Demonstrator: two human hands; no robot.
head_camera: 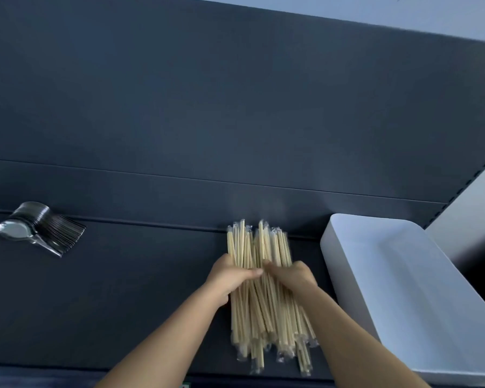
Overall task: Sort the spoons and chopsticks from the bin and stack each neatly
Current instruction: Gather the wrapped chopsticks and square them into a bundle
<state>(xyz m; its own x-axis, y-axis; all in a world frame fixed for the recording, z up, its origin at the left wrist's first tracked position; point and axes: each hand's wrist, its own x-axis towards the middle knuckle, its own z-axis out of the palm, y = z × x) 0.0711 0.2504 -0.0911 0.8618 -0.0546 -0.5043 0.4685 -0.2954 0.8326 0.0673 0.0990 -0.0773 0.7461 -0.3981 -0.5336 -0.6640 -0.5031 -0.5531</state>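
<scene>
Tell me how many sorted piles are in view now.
2: spoons stacked at far left; chopsticks in the middle beside the bin, gripped by left hand and right hand. Others may be hidden in the bin's cut-off near end.

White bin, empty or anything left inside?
Empty as far as visible: the white bin shows only bare white floor inside; its right edge is cropped.

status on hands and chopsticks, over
Left hand and right hand both grip chopstick bundle. Stack of spoons far left. White bin at right, nothing blocking.

Dark shelf [109,303], dark back panel [207,93]
</scene>
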